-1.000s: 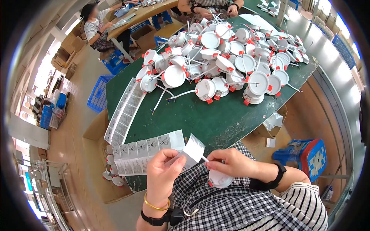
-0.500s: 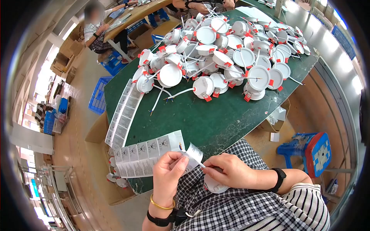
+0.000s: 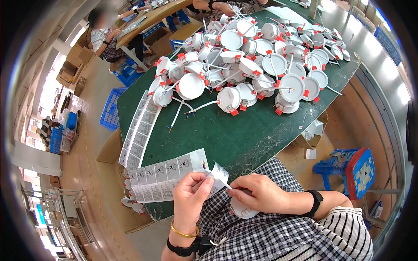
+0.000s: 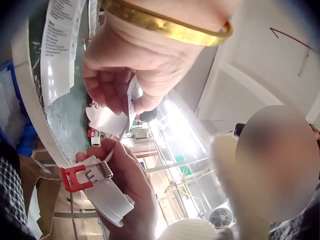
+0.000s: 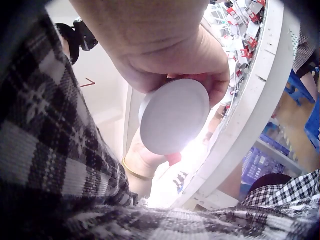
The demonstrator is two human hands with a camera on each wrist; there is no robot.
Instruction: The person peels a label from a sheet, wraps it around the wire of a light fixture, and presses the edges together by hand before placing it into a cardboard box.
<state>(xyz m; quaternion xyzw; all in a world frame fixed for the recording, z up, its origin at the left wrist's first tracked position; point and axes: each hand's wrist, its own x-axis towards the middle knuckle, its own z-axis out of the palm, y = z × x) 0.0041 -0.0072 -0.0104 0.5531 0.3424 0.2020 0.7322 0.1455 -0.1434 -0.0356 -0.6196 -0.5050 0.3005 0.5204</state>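
My left hand (image 3: pixel 190 198) pinches a white printed label (image 3: pixel 220 173) between thumb and fingers; one end of the label curls up. Bare wire ends show just above those fingers. In my right hand (image 3: pixel 261 191) is a round white downlight (image 3: pixel 242 209), its flat face seen in the right wrist view (image 5: pixel 175 117). A red clip (image 4: pixel 73 179) and a metal spring (image 4: pixel 106 170) stand on its side. From the downlight a white cable (image 4: pixel 119 140) runs up to the label at the left hand, with the right fingertips close along it.
A sheet of labels (image 3: pixel 161 172) lies at the table's near edge, another strip (image 3: pixel 140 130) beyond it. A large heap of downlights (image 3: pixel 230 40) covers the far part of the green table (image 3: pixel 204 135). A blue stool (image 3: pixel 348 172) stands right; a cardboard box (image 3: pixel 111 152) sits left below.
My right hand has moved left with the downlight, closer to the left hand. The left hand has shifted slightly right with the label. Over the last half second both hands are nearly still.
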